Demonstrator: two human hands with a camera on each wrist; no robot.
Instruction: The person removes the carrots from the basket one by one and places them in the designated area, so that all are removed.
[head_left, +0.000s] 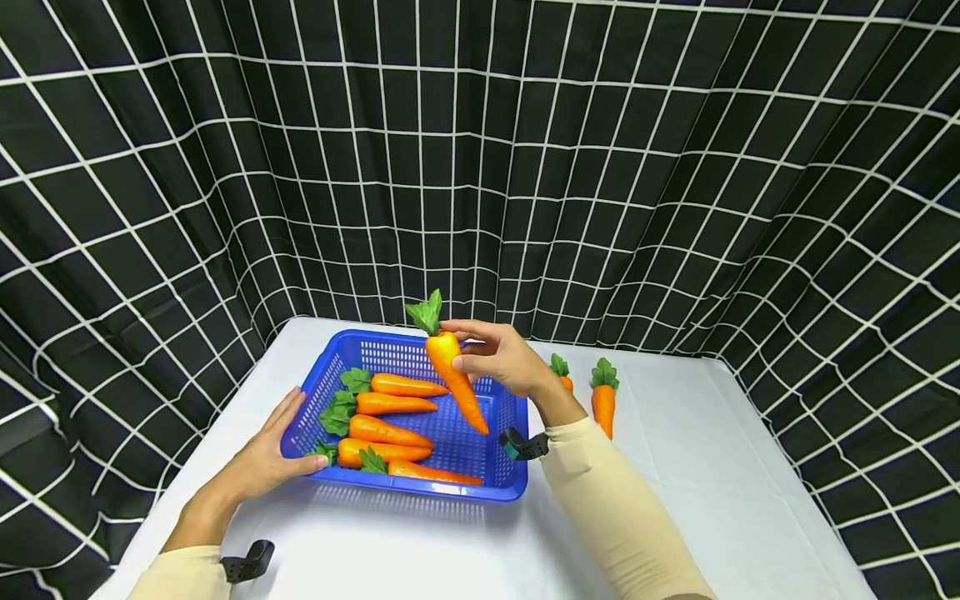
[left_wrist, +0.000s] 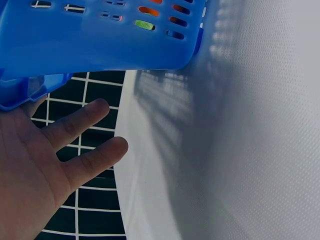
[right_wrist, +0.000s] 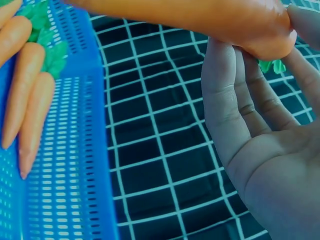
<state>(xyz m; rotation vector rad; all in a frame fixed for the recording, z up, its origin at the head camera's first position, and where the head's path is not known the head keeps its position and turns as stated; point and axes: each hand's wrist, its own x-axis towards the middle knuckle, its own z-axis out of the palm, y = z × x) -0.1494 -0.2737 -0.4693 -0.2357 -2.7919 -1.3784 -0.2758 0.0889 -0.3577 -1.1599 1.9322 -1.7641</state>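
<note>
Pinching a carrot (head_left: 455, 375) near its leafy top between thumb and fingertips, the right hand (head_left: 498, 358) hangs above the far right part of the blue basket (head_left: 495, 475); the carrot slants down with its tip over the basket's inside, clear of the rim. From the right wrist view, the fingers (right_wrist: 225, 100) curl under the thick end of the carrot (right_wrist: 200, 17). The left hand (head_left: 266, 454) lies spread, fingers straight, against the basket's near left corner, palm on the white table (head_left: 712, 500); from the left wrist view, the fingers (left_wrist: 80, 125) sit just under the basket's wall (left_wrist: 100, 45).

Five carrots (head_left: 390, 433) lie in the basket's left half, leafy ends to the left, while its right half shows bare mesh floor under the held carrot. Two more carrots (head_left: 603, 400) lie on the table just beyond the right wrist, near the far edge. Open tabletop runs right of the basket and in front of it. A black curtain with a white grid (head_left: 480, 167) closes in the table's far and side edges.
</note>
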